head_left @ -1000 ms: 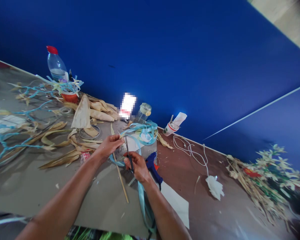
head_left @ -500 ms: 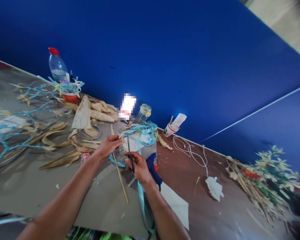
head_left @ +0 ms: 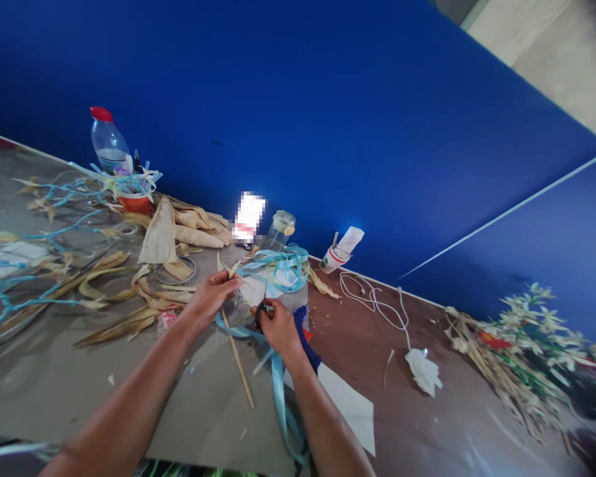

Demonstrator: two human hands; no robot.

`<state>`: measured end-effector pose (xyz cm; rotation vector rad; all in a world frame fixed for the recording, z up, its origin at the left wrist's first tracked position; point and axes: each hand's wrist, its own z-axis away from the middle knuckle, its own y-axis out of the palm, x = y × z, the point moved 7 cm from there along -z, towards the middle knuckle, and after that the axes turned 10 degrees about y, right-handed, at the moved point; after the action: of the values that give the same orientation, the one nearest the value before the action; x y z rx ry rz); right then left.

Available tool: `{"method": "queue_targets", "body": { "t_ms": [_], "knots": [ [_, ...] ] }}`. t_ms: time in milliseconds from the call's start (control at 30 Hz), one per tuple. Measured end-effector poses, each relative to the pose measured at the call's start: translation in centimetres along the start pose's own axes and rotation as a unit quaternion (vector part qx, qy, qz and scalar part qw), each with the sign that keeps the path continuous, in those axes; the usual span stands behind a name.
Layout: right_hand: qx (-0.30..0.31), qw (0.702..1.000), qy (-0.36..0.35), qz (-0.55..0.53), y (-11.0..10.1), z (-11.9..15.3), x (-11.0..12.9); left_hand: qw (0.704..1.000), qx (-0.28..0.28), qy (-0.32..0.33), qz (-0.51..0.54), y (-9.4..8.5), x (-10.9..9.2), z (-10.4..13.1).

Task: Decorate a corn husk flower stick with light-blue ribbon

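My left hand [head_left: 212, 297] is closed, pinching a small pale husk flower [head_left: 234, 270] between thumb and fingertips. In my right hand [head_left: 279, 326] is a pair of scissors [head_left: 260, 313], dark handles in the fingers and the thin blade pointing up and away. The scissors are a little to the right of the flower, apart from it. Behind both hands lies a loose coil of light blue ribbon [head_left: 300, 268], and a strand of it runs down beside my right forearm. A thin wooden stick [head_left: 239, 368] rests on the table between my arms.
Dried husks [head_left: 159, 232] and blue-wrapped stems [head_left: 44, 298] spread over the left side. A red-capped bottle [head_left: 110, 142], glass jar [head_left: 281, 228] and paper cup [head_left: 332, 260] stand along the blue partition. A dark blue tool [head_left: 312, 354], partly hidden, white cable [head_left: 372, 298] and flower bunch [head_left: 541, 338] lie rightward.
My right hand has turned the scissors, lowering the blade away from the left fingertips. The pale flower now shows above my left fingers. The whole view has shifted slightly.
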<state>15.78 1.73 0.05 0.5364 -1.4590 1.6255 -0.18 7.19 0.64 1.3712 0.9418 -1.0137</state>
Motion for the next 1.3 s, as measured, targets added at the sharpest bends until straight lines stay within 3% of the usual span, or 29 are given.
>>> {"method": "queue_targets", "body": {
  "t_ms": [133,267,367,600,767,867,933,1000,1133,1300],
  "knots": [
    [-0.034,0.989,-0.014,0.142,-0.8,0.2,0.6,1.0,0.001,-0.005,-0.013,0.1,0.1,0.1],
    [-0.064,0.955,-0.026,0.288,-1.4,0.3,1.0,1.0,0.002,-0.006,-0.017,0.1,0.3,0.0],
    [-0.052,0.93,-0.039,0.363,-1.3,0.0,1.4,1.0,0.014,-0.005,-0.007,0.3,0.5,0.0],
    [-0.004,0.898,-0.046,0.438,-1.0,-1.4,2.7,1.0,0.021,0.009,0.013,0.8,0.0,0.3],
    [0.02,0.898,-0.067,0.434,-1.0,-1.2,3.6,0.999,0.031,0.019,0.013,1.1,-0.1,0.3],
    [-0.018,0.933,-0.083,0.349,-1.7,-0.9,4.5,0.999,0.027,0.019,0.022,1.2,-0.1,0.3],
    [-0.043,0.972,-0.112,0.204,-2.1,-0.7,5.1,0.999,0.023,0.02,0.022,1.3,-0.2,0.4],
    [-0.027,0.993,-0.116,0.026,-1.8,-0.7,5.1,0.999,0.021,0.023,0.016,1.4,-0.3,0.5],
    [0.026,0.978,-0.05,-0.203,0.0,-1.1,4.2,0.999,0.013,0.043,-0.011,1.3,-0.5,0.5],
    [0.004,0.951,-0.009,-0.309,0.5,-1.3,4.1,0.993,0.025,0.084,-0.077,1.6,-1.3,0.6]
  ]
}}
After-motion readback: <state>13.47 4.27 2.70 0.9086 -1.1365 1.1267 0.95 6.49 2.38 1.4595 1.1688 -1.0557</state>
